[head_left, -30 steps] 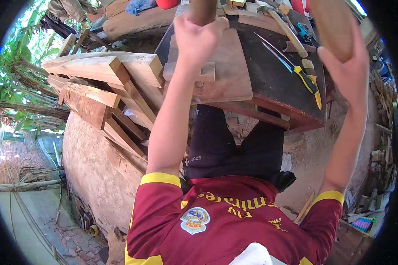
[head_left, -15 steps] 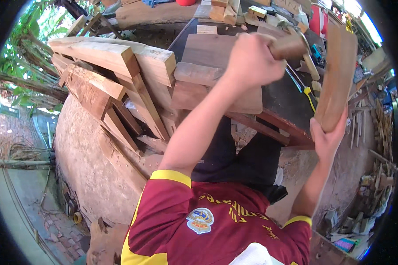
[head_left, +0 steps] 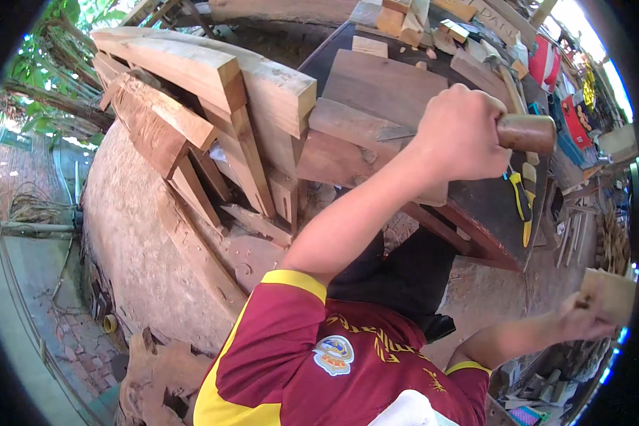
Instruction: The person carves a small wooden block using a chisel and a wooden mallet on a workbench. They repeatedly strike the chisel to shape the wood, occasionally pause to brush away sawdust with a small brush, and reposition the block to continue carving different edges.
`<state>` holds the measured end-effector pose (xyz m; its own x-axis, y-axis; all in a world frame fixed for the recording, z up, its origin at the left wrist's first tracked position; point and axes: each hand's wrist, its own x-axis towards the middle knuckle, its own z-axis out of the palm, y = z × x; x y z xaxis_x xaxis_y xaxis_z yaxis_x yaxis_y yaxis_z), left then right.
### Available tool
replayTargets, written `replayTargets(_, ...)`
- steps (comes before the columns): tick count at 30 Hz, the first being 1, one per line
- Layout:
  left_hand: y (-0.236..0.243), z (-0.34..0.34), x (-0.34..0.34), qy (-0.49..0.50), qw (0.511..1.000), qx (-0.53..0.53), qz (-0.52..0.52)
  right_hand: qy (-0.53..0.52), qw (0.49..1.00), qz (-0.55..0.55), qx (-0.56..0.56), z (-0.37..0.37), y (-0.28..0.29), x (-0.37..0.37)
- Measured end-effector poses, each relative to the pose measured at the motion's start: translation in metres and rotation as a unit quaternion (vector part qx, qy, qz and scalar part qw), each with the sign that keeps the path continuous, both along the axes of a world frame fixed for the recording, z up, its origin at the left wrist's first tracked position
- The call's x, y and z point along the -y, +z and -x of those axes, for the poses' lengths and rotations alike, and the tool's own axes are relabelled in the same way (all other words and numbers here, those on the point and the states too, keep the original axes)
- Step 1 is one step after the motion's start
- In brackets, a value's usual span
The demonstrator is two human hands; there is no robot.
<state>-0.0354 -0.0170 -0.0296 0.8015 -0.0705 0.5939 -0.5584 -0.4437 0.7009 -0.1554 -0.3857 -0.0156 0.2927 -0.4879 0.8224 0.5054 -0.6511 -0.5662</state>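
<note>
Your left hand (head_left: pixel 461 135) is closed round a brown wooden handle (head_left: pixel 526 133), held above the dark counter (head_left: pixel 489 206) w/ planks (head_left: pixel 376 92). Your right hand (head_left: pixel 582 319), low at right edge, grips a pale wood block (head_left: pixel 610 295). Stacked beams (head_left: pixel 191 78) lie left.

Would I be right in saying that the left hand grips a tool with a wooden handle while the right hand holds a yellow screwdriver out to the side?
Not quite. In the head view the right hand holds a piece of wood, not a yellow screwdriver. The left hand does grip a tool with a wooden handle.
</note>
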Motion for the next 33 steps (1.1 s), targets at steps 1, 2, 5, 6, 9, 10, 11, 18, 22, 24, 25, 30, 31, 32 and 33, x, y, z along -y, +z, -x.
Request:
replayTargets(1,0.001,0.001,0.0,-0.001,1.0,0.002,-0.004,-0.009,1.0,-0.008,0.011,0.001,0.007,0.001)
replayTargets(2,0.002,0.002,0.0,-0.001,1.0,0.004,-0.008,-0.018,1.0,-0.012,0.017,-0.001,0.011,0.0)
replayTargets(5,0.002,0.001,0.003,-0.02,1.0,-0.015,-0.006,-0.065,0.996,0.033,-0.045,-0.01,-0.005,-0.038)
replayTargets(6,0.002,0.002,0.004,-0.029,0.999,-0.03,-0.011,-0.082,0.987,0.095,-0.097,-0.011,-0.015,-0.061)
replayTargets(9,-0.001,0.003,0.0,-0.024,0.998,-0.053,-0.03,-0.042,0.915,0.317,-0.247,-0.008,-0.033,-0.111)
replayTargets(10,-0.001,0.003,0.0,-0.033,0.997,-0.057,-0.03,-0.038,0.913,0.317,-0.254,-0.004,-0.026,-0.112)
replayTargets(11,0.001,0.002,0.0,-0.031,0.998,-0.051,-0.025,-0.04,0.925,0.283,-0.25,-0.001,-0.019,-0.106)
replayTargets(18,0.004,0.001,-0.002,-0.03,0.999,-0.032,-0.008,0.067,0.99,0.003,-0.123,-0.01,-0.03,-0.025)
replayTargets(22,-0.003,0.0,-0.001,0.002,1.0,-0.016,-0.025,0.093,0.93,0.178,-0.308,-0.014,-0.036,-0.1)
replayTargets(24,-0.003,0.001,-0.003,0.0,0.999,-0.02,-0.027,0.119,0.916,0.244,-0.295,-0.014,-0.026,-0.108)
replayTargets(25,0.001,-0.001,-0.003,-0.011,1.0,-0.018,-0.02,0.101,0.934,0.198,-0.278,-0.011,-0.016,-0.102)
replayTargets(30,0.002,-0.001,0.0,-0.013,1.0,-0.008,-0.011,0.09,0.99,-0.078,-0.074,-0.029,-0.021,-0.085)
replayTargets(31,0.0,-0.001,0.002,-0.018,1.0,-0.007,-0.013,0.06,0.991,-0.114,-0.021,-0.031,-0.022,-0.103)
replayTargets(32,-0.003,-0.002,0.001,-0.01,0.999,-0.006,-0.031,0.043,0.99,0.03,-0.129,-0.021,-0.025,-0.119)
replayTargets(33,-0.01,-0.003,-0.003,0.014,0.998,-0.004,-0.056,0.044,0.957,0.17,-0.23,-0.018,-0.038,-0.135)
